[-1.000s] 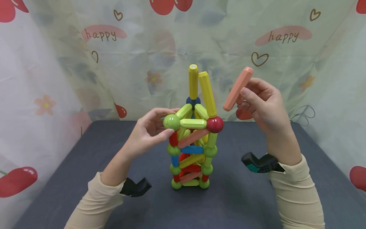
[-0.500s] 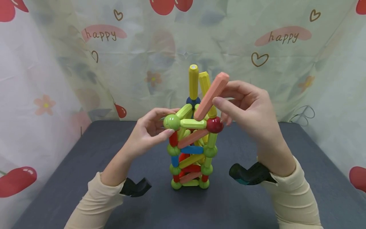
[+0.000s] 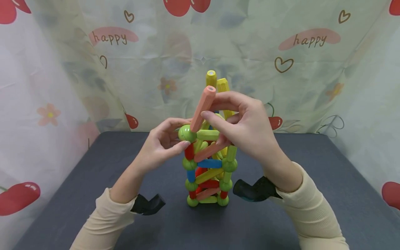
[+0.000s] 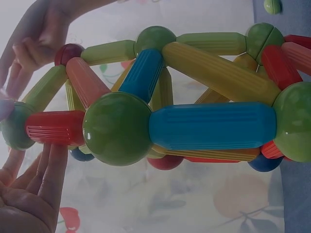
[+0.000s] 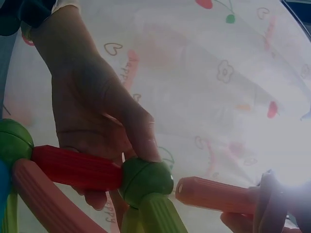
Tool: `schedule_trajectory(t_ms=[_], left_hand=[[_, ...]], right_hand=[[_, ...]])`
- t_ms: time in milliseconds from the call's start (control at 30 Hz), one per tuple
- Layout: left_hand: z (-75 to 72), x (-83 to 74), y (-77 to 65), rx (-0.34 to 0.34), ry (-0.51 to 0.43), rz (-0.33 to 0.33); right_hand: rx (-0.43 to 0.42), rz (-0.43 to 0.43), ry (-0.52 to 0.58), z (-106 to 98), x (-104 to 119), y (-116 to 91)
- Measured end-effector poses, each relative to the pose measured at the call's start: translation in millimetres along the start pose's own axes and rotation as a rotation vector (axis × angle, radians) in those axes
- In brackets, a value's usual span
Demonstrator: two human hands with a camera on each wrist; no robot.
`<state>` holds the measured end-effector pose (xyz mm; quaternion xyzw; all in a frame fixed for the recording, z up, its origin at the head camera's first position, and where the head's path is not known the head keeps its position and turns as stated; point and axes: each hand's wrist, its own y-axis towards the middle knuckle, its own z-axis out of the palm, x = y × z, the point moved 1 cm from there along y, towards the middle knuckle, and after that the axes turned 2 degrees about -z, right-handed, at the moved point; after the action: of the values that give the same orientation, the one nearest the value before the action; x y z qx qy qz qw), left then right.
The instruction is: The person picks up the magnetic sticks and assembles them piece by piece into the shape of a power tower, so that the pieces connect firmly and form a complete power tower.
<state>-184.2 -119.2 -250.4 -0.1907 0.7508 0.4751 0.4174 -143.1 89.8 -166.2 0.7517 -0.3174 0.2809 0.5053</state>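
Note:
A tower of coloured magnetic rods and balls (image 3: 214, 164) stands upright on the table. My left hand (image 3: 157, 146) steadies its top left corner, thumb and fingers around a green ball (image 3: 186, 133); the right wrist view shows that thumb (image 5: 143, 133) pressed on the ball. Between thumb and fingers, my right hand (image 3: 251, 128) pinches a salmon-pink rod (image 3: 203, 107), tilted, its lower end close beside the green ball. A narrow gap separates rod end and ball in the right wrist view. The red ball (image 4: 69, 54) at the top right corner is hidden behind my right hand in the head view.
Two yellow rods (image 3: 211, 78) rise from the tower's top, just behind the right hand. A dark grey table (image 3: 125, 222) lies beneath. Behind it hangs a printed curtain (image 3: 200, 38). Black wrist cameras (image 3: 148, 205) sit at both cuffs.
My right hand has carried the salmon-pink rod leftward and slightly down, from beside the tower to the top left green ball. The left hand and the tower stay where they were.

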Motion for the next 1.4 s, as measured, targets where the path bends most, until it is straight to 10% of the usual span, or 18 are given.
schedule_trajectory(t_ms=[900, 1400], left_hand=[[0.2, 1.1, -0.4, -0.009, 0.002, 0.003], [0.2, -2.2, -2.3, -0.002, 0.043, -0.063]], right_hand=[[0.031, 0.072, -0.13, 9, 0, 10], [-0.064, -0.003, -0.198, -57, -30, -28]])
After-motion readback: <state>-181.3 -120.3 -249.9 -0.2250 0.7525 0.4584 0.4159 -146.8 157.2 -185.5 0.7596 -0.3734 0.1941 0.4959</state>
